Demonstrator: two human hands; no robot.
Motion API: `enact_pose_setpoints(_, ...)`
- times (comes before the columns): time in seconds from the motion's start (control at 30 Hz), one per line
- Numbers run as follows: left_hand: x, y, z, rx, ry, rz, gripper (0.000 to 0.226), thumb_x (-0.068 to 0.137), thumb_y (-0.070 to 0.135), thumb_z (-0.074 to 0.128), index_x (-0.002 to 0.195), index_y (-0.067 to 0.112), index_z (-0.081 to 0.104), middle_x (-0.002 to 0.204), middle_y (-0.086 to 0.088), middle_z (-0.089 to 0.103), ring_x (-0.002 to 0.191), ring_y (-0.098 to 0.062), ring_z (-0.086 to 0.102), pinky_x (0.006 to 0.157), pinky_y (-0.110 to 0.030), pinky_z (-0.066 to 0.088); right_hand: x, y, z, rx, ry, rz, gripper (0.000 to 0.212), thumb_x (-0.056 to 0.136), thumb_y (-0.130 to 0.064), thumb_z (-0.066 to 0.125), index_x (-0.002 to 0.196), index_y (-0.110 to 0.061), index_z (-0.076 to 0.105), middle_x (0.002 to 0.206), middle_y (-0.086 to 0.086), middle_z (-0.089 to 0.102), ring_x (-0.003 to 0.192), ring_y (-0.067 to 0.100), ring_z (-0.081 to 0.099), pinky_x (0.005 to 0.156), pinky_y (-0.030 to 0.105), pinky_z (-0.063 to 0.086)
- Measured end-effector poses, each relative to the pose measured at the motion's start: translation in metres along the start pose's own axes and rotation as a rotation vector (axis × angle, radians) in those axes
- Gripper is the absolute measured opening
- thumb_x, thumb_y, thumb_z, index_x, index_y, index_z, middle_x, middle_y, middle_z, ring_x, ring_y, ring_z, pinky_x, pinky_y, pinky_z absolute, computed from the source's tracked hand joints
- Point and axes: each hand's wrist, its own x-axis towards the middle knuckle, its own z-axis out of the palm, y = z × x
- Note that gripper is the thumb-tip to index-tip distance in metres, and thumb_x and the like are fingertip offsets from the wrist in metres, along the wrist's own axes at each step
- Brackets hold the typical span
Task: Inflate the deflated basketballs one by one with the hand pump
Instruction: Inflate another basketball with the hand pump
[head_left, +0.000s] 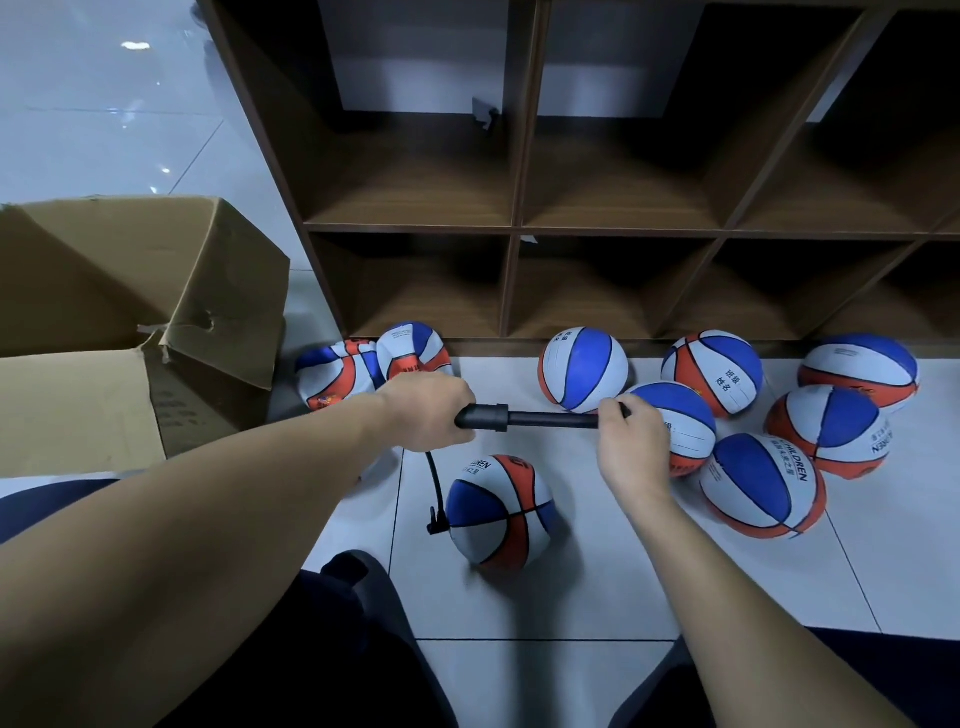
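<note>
Both hands grip the pump, hosed to a ball; six look full, two flat ones wait.

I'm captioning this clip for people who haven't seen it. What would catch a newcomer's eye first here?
First, the two hands at centre holding a black hand pump level: the left hand grips its barrel, the right hand its handle end. A thin hose drops from it to a blue, white and orange basketball on the tiled floor. Round basketballs cluster at right below a dark wooden shelf, crumpled flat ones lie beside a cardboard box at left.
</note>
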Motion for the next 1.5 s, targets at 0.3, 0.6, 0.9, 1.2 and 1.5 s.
enact_pose_setpoints(0.3,0.003,0.005,-0.003,-0.043,0.034,-0.006,0.02,0.104,0.046,0.064,0.097,0.028,0.069,0.081,0.004,0.066,0.076,-0.018,0.065,0.064,-0.034,0.053,-0.017,-0.015,0.019,0.056,0.012,-0.038,0.031,0.104,-0.018,0.047,0.075,-0.009,0.043,0.07,0.007,0.049,0.067,0.024,0.042,0.062,0.044,0.036)
enact_pose_setpoints(0.6,0.003,0.035,0.003,-0.025,0.106,0.032,0.022,0.102,0.047,0.062,0.091,0.028,0.066,0.076,0.005,0.065,0.073,-0.021,0.065,0.065,-0.035,0.054,-0.035,-0.022,0.042,0.027,-0.068,-0.072,0.034,0.109,-0.028,0.044,0.078,-0.014,0.044,0.072,0.002,0.051,0.07,0.021,0.049,0.059,0.038,0.037)
enact_pose_setpoints(0.9,0.007,0.035,0.003,0.009,0.083,0.07,0.024,0.103,0.05,0.061,0.093,0.028,0.064,0.078,0.006,0.063,0.074,-0.021,0.063,0.065,-0.036,0.052,-0.034,-0.019,0.045,0.075,-0.123,-0.013,0.032,0.109,-0.027,0.044,0.08,-0.014,0.046,0.074,0.003,0.053,0.071,0.022,0.05,0.062,0.039,0.038)
enact_pose_setpoints(1.2,0.009,0.019,0.002,-0.086,0.073,0.039,0.026,0.101,0.053,0.064,0.092,0.028,0.068,0.077,0.003,0.067,0.072,-0.019,0.066,0.062,-0.034,0.054,-0.012,-0.025,0.023,0.073,-0.093,-0.043,0.031,0.102,-0.02,0.05,0.074,-0.01,0.042,0.066,0.003,0.042,0.063,0.02,0.039,0.059,0.04,0.031)
enact_pose_setpoints(1.5,0.004,0.002,0.0,-0.105,-0.007,-0.012,0.023,0.102,0.05,0.066,0.098,0.028,0.069,0.083,0.001,0.068,0.076,-0.019,0.066,0.067,-0.035,0.055,0.001,-0.013,0.004,0.185,0.078,0.105,0.031,0.096,-0.014,0.051,0.068,-0.014,0.039,0.063,0.001,0.037,0.062,0.021,0.032,0.061,0.041,0.029)
